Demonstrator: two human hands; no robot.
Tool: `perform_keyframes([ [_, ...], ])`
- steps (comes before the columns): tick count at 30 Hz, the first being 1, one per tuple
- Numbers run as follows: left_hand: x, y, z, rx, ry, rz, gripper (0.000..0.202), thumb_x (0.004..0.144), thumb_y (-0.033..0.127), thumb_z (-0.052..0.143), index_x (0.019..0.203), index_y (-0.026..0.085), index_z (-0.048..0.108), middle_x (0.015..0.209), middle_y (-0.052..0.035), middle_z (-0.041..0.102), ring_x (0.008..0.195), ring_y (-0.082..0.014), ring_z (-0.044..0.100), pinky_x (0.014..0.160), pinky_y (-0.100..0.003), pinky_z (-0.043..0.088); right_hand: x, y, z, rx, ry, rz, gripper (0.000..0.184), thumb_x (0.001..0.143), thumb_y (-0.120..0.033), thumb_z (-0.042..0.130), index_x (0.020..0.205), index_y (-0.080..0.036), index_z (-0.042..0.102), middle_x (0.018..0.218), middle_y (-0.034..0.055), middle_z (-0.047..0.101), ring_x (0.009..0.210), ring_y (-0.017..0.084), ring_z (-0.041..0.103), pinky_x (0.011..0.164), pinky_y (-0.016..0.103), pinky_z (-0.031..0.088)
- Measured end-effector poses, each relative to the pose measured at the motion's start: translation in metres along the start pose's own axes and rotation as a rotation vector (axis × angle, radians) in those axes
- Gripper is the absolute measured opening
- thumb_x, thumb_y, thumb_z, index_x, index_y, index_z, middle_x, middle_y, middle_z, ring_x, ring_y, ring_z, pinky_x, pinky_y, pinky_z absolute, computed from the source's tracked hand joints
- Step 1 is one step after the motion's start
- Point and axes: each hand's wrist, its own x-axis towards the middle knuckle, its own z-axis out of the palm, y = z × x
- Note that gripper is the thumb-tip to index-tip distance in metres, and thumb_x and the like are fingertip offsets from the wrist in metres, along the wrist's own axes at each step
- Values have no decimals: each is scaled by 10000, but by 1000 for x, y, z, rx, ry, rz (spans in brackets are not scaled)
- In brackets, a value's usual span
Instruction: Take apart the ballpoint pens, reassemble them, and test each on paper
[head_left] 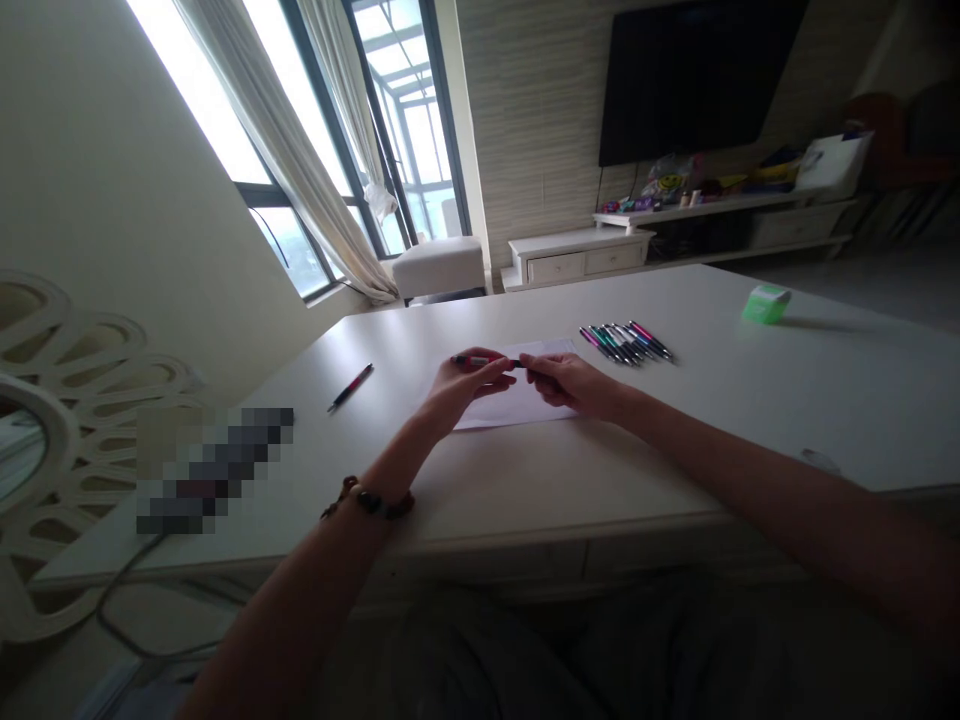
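Note:
My left hand (480, 375) is closed around a pen (474, 361) with a dark and reddish barrel, held roughly level above a white sheet of paper (502, 408). The fingers of my right hand (559, 380) pinch the dark end of the same pen. Both hands almost meet over the sheet. To the left, a single red and black pen (350, 388) lies on the table. Right of the paper, several pens (626, 342) in mixed colours lie side by side in a slanted row.
The white table (750, 410) carries a bright green and white box (766, 304) at the far right. A blurred dark object (225, 470) with a cable lies at the left edge. A white stool (439, 265) stands beyond the table, by the window.

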Motion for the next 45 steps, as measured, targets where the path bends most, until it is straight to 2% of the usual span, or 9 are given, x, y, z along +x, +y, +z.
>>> perform_keyframes([
  [4, -2, -2, -4, 181, 6, 65, 359, 703, 362, 718, 926, 85, 667, 816, -102, 699, 709, -173, 666, 737, -343, 553, -1, -2, -1, 109, 88, -30, 391, 723, -486, 682, 628, -135, 539, 467, -57, 393, 387, 31, 296, 342, 170, 188],
  [11, 1, -15, -1, 854, 151, 497, 236, 789, 350, 627, 889, 154, 712, 738, -53, 697, 624, -131, 605, 614, -245, 479, -4, -5, 10, 160, 277, 119, 489, 799, -517, 581, 525, -193, 339, 393, -89, 248, 328, 27, 181, 288, 163, 98],
  [15, -5, -11, 3, 1022, 158, 627, 230, 829, 342, 583, 915, 168, 706, 790, -50, 699, 611, -111, 573, 603, -224, 441, -4, -5, 15, 209, 290, 107, 412, 904, -369, 455, 559, -206, 297, 425, -93, 228, 334, 34, 170, 285, 155, 111],
  [20, -12, -3, 11, 1026, 129, 568, 272, 868, 348, 518, 863, 148, 703, 662, -29, 672, 543, -91, 542, 541, -196, 402, -3, -6, 16, 241, 276, -7, 356, 899, -217, 387, 556, -199, 298, 444, -89, 227, 340, 31, 182, 305, 155, 112],
  [24, -13, 1, 11, 807, 80, 348, 340, 854, 400, 521, 738, 127, 687, 482, 13, 571, 402, -57, 443, 445, -178, 357, -2, -2, 12, 189, 248, -90, 362, 879, -224, 398, 530, -194, 304, 436, -78, 250, 343, 32, 197, 318, 163, 114],
  [29, -9, 0, 5, 523, -96, 118, 362, 846, 420, 519, 867, 98, 683, 615, -32, 633, 383, -48, 446, 381, -174, 344, -1, 3, 10, 59, 201, -168, 381, 874, -303, 453, 526, -180, 358, 437, -54, 327, 351, 37, 248, 334, 169, 156],
  [35, -9, -11, 8, 778, 51, 338, 257, 826, 360, 561, 883, 147, 693, 629, -10, 661, 463, -80, 566, 496, -178, 450, -1, 1, 11, 12, 358, -105, 504, 801, -508, 566, 481, -186, 346, 377, -73, 283, 322, 30, 215, 319, 177, 132],
  [38, -13, -11, 9, 888, 88, 392, 248, 827, 356, 565, 911, 166, 700, 610, 4, 663, 460, -79, 572, 494, -170, 440, 0, 1, 12, 23, 386, -92, 500, 815, -451, 567, 477, -199, 298, 374, -82, 261, 319, 27, 204, 315, 175, 129],
  [45, -16, -3, 10, 729, -68, 295, 352, 850, 415, 517, 728, 127, 679, 502, -2, 603, 418, -74, 530, 457, -174, 413, -3, 1, 11, -19, 344, -145, 395, 855, -272, 449, 500, -207, 290, 397, -73, 276, 331, 40, 232, 324, 182, 154],
])
